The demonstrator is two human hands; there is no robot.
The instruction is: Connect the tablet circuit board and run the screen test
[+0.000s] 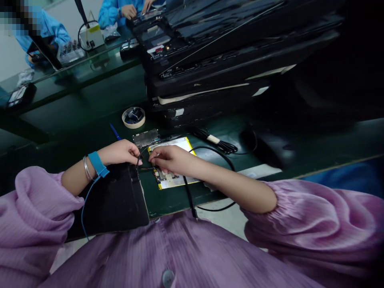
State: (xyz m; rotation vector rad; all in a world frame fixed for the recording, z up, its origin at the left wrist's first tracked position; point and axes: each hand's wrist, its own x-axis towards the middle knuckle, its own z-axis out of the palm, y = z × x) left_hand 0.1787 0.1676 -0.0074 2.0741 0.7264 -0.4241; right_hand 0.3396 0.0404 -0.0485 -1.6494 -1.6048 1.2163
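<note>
My left hand point(126, 153), with a blue wrist strap point(97, 163), has its fingers closed beside a thin black cable point(138, 166). What lies between its fingertips is too small to make out. My right hand point(169, 158) reaches over a flat white battery pack point(177, 183) with yellow edges, its fingers pinched near a small circuit board point(163, 177) on the pack's left side. Thin wires run between the two hands. The right fingers hide part of the board and whatever they grip. A dark flat panel point(120, 196) lies below my left hand.
Behind my hands lie a grey metal-shielded board point(146, 138), a blue pen point(114, 131) and a tape roll point(133, 118) with small parts inside. A bundled black cable point(214, 140) sits to the right. Black device casings point(204, 92) are stacked high behind. Co-workers in blue sleeves point(108, 14) sit opposite.
</note>
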